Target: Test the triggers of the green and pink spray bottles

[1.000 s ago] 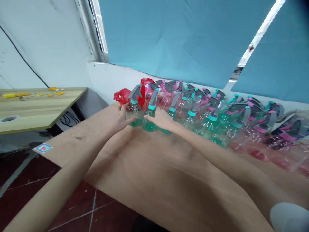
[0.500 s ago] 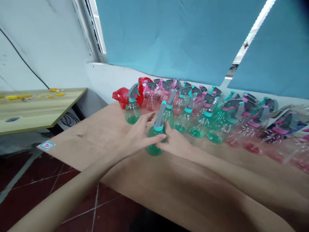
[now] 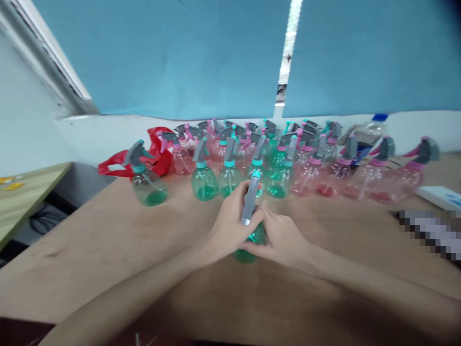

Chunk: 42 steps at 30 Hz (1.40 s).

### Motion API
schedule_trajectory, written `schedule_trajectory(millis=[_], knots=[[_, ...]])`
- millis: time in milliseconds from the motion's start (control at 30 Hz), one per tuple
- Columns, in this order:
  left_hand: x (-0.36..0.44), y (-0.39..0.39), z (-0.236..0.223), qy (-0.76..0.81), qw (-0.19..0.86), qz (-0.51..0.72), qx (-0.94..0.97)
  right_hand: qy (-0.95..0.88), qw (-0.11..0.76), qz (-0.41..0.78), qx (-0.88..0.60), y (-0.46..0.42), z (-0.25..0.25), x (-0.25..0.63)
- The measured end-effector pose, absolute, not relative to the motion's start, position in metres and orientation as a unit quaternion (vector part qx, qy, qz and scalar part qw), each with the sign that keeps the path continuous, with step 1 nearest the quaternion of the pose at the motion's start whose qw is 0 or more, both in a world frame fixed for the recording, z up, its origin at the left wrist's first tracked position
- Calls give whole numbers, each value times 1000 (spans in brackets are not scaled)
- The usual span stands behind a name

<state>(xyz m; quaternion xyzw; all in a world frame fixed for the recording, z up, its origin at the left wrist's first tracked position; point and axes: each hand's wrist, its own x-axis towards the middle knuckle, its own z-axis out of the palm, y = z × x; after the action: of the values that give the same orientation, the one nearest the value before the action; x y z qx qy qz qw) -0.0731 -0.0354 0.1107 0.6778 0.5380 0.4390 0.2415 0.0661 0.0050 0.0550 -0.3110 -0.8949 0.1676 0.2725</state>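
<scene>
Head view: one green spray bottle [image 3: 257,235] is held between both hands over the table [image 3: 144,254], in front of and apart from the row of spray bottles behind it. The left hand [image 3: 233,226] closes around the upper part of the bottle, its thumb laid across just below the grey spray head [image 3: 249,201]. The right hand [image 3: 283,235] closes around the body from the right, its thumb lower and pointing inward. Both hands are narrow, closed on the same bottle; whether its base touches the table cannot be told. For a sound hold, let the right hand carry the body and the left hand steady the neck. Apply even, moderate pressure, as the clear wall probably flexes when squeezed. Keep fingers off the trigger, which is hidden here, and keep the bottle near upright, since it may hold liquid. Maintain clearance from the nearest green bottles [image 3: 204,185]; a bump could topple one. Pose: both forearms reach forward from the lower corners and converge at the bottle; the wrists turn inward, and the fingertips of the two hands nearly meet behind it.
</scene>
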Motion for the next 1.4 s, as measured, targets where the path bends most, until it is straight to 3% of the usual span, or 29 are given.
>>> schedule_trajectory(millis=[267,467,1400], knots=[[-37,9,91,483,280,492,668,-911,234,156,-301,52,41,138],[-29,15,97,507,250,478,673,-897,223,178,-338,88,8,177],[-29,17,103,485,280,451,695,-913,227,158,-299,96,-9,179]])
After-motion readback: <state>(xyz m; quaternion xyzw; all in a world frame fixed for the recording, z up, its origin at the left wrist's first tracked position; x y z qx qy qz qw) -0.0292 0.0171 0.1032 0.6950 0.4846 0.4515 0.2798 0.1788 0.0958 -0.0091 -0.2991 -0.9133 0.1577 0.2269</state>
